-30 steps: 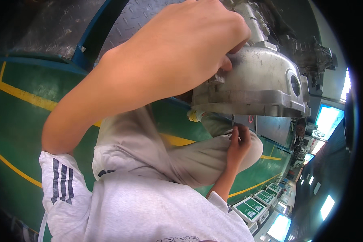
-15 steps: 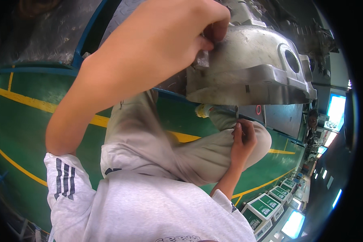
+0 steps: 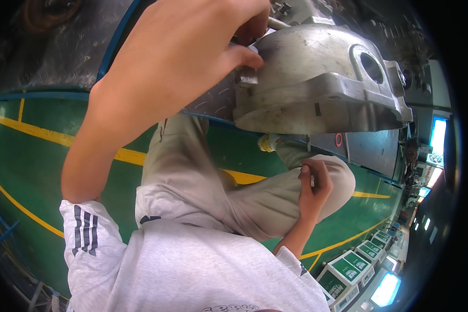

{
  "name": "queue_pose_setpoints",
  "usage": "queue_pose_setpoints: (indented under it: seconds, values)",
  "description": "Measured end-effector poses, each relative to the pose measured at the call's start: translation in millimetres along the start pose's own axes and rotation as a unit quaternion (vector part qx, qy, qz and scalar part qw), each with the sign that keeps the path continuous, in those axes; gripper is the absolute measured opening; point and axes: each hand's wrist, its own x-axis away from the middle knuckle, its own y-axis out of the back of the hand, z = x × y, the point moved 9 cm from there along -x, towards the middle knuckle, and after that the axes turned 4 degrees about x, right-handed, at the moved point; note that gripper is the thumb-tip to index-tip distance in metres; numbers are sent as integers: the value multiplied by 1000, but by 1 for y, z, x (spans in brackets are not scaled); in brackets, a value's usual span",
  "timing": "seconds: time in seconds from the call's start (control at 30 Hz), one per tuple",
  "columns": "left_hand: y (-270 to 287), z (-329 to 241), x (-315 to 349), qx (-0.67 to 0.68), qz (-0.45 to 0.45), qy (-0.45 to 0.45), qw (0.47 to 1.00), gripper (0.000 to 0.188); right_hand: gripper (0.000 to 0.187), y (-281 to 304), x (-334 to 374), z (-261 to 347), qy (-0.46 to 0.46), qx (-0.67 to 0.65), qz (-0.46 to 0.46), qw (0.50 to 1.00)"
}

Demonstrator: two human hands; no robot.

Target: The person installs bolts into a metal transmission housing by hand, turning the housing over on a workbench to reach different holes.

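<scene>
A grey cast-metal bell housing [image 3: 307,57] fills the upper right, its wide rim facing down toward my lap. My left hand [image 3: 192,62] reaches up to the housing's left side. Its fingers are curled and its thumb bent above a square metal lug [image 3: 246,79]; what lies between them is mostly hidden. A short metal rod [image 3: 278,24] shows just beyond those fingers. Under the housing's rim a thin metal pin [image 3: 309,143] points downward. Below the pin, apart from it, my right hand [image 3: 315,190] is closed in front of my knee, fingers curled toward the thumb.
A dark metal bench top [image 3: 218,99] with a blue edge lies under the housing. A red ring [image 3: 338,140] sits to the right of the pin. Green-and-white boxes [image 3: 348,268] stand in a row at lower right. Yellow lines [image 3: 31,127] cross the green floor.
My left hand has shifted left, and its thumb has lifted off the lug. My right hand has moved down away from the thin pin, which stays at the rim.
</scene>
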Motion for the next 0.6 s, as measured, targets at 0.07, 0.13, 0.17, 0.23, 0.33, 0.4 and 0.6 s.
queue_pose_setpoints:
  seconds: [0.07,0.13,0.17,0.23,0.33,0.4,0.6]
  values:
    - [-3,10,0,-26,20,27,999,20,5,0,0,5,11,-3,2,1000]
    - [-10,17,2,19,30,-14,999,22,6,0,0,7,21,-3,1,1000]
    - [-13,17,3,33,35,-29,998,23,6,-1,0,9,32,1,1,999]
    - [-6,16,6,1,-21,18,1000,28,7,-1,0,14,31,0,1,1000]
    - [-9,12,3,-60,7,3,998,30,9,-1,0,18,30,-2,4,1000]
    - [-7,15,4,-95,19,12,995,28,10,-1,0,21,31,-12,8,999]
    - [-9,3,1,-116,30,2,993,25,13,4,-1,25,40,-28,14,999]
